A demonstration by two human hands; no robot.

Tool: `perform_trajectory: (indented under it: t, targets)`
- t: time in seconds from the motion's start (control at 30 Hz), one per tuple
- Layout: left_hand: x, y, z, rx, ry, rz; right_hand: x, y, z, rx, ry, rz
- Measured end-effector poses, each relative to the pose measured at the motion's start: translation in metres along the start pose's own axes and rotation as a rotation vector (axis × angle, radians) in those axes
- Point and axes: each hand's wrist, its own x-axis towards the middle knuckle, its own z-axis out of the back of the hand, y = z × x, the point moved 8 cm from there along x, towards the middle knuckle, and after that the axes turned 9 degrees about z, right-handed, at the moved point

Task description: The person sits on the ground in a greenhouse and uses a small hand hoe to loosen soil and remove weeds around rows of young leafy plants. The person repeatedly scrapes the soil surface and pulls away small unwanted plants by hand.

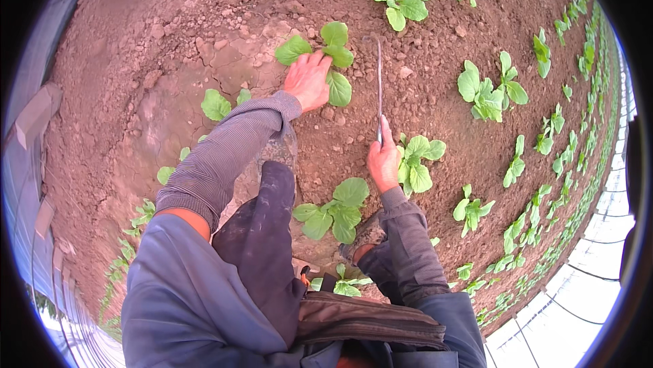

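My left hand reaches into a leafy green seedling, its fingers curled down among the leaves near the stem. The fingertips are hidden, so what they pinch cannot be made out. In my right hand is a thin metal hand hoe, its shaft pointing away from me. The hoe's bent far end lies at the soil just right of that seedling. Close beside my right hand grows another leafy seedling.
Reddish, cloddy soil spreads all around. A seedling stands between my legs, and a smaller one is left of my left hand. Rows of seedlings run along the right. Plastic sheeting edges the left side.
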Motion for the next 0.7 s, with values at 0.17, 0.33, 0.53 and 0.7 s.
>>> perform_trajectory:
  t: [0.17,0.33,0.53,0.7]
  targets:
    - [-0.026,-0.035,-0.004,-0.188,0.491,0.034,-0.001,-0.007,0.002,0.042,-0.02,-0.009]
    - [-0.006,-0.016,0.008,-0.081,0.09,-0.033,0.001,-0.004,-0.003,0.052,-0.031,0.046]
    - [-0.01,-0.038,0.003,-0.191,0.506,0.048,0.001,-0.006,-0.003,0.017,-0.002,-0.005]
    - [-0.014,-0.031,-0.005,-0.19,0.479,0.026,0.002,-0.008,-0.004,0.079,-0.088,0.096]
